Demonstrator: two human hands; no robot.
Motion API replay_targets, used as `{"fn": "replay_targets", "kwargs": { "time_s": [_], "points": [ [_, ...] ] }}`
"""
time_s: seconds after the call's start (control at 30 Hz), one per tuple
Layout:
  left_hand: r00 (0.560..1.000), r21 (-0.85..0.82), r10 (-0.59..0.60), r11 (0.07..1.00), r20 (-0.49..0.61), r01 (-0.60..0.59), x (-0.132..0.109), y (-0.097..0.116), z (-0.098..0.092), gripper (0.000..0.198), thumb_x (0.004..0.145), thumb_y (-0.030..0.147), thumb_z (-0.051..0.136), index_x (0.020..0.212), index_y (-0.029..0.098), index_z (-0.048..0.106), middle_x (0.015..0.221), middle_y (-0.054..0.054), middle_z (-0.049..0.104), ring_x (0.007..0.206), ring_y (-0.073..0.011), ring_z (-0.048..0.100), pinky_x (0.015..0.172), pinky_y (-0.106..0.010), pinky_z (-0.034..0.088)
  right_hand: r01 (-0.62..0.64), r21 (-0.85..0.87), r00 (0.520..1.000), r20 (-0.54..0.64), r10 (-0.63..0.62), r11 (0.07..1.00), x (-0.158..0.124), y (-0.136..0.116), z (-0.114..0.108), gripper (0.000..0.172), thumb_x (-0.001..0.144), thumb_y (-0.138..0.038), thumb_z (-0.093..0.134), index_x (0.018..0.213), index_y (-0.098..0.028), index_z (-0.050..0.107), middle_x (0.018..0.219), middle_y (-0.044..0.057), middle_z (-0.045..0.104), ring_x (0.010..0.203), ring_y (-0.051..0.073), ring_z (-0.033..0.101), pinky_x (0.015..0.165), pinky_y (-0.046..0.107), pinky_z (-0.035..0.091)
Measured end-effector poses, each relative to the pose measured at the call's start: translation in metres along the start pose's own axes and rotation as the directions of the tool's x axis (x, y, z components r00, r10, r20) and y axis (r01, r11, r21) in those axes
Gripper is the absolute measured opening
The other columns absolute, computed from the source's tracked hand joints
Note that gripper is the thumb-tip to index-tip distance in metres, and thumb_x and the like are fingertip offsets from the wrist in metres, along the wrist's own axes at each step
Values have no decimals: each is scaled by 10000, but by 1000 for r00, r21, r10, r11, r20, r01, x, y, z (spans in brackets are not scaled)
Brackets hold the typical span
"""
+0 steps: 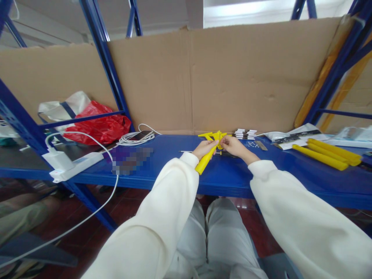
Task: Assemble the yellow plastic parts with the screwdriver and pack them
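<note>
My left hand (204, 148) is closed around a yellow tapered plastic handle (205, 162), its wide end pointing down toward the shelf's front edge. At the handle's upper end, my right hand (231, 145) has its fingertips pinched together; whatever sits between them is too small to make out. Several yellow plastic pieces (205, 135) lie just behind my hands and partly overlap them in view. A thin rod (185, 151) lies beside my left wrist. Right of my right hand are small white bits (253, 144) and a stack of black-and-white items (245, 134).
Several long yellow tubes (325, 155) lie at the right beside plastic packets (300, 136). To the left are a coiled white cable (136, 138), a power strip (83, 162) and a red plastic bag (100, 124). Cardboard (247, 77) backs the blue shelf (171, 166).
</note>
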State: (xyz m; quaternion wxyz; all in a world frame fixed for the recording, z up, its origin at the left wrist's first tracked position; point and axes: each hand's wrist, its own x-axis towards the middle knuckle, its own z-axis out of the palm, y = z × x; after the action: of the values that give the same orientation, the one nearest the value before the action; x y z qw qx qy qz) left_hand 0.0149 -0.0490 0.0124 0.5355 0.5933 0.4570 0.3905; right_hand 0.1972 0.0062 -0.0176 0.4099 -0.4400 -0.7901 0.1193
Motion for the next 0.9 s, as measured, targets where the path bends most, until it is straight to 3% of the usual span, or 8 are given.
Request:
{"fn": "replay_targets", "kwargs": {
  "time_s": [0.43, 0.67, 0.77, 0.9],
  "points": [
    [993, -44, 12, 999, -115, -17, -5, 4, -3, 288, 1045, 347, 655, 840, 146, 674, 467, 41, 534, 358, -84, 449, 450, -215, 368, -51, -85, 999, 11, 52, 995, -2, 2, -3, 132, 891, -173, 628, 798, -238, 561, 711, 12, 677, 699, 184, 674, 726, 292, 552],
    [960, -141, -1, 989, -281, -40, 2, 2, -12, 295, 1026, 364, 681, 818, 154, 675, 462, 55, 516, 369, -78, 432, 451, -204, 374, -25, -65, 1000, -4, 24, 998, -3, 7, -9, 90, 883, -232, 642, 815, -232, 584, 674, 10, 650, 663, 188, 644, 690, 300, 556],
    [935, -200, -37, 979, -352, -37, 4, 2, -18, 301, 1009, 393, 693, 822, 159, 668, 467, 57, 515, 366, -79, 436, 437, -201, 373, -47, -91, 998, -52, 42, 995, -1, 11, -21, 75, 868, -217, 631, 815, -234, 582, 720, 34, 677, 715, 207, 658, 753, 329, 567],
    [920, -273, -81, 962, -384, -29, 4, 2, -25, 306, 1005, 402, 689, 820, 161, 649, 480, 48, 529, 368, -87, 454, 433, -207, 391, -210, -204, 959, -232, 161, 956, 0, 27, -50, 52, 868, -178, 592, 846, -224, 597, 837, 91, 727, 843, 240, 687, 849, 359, 556]
  ]
}}
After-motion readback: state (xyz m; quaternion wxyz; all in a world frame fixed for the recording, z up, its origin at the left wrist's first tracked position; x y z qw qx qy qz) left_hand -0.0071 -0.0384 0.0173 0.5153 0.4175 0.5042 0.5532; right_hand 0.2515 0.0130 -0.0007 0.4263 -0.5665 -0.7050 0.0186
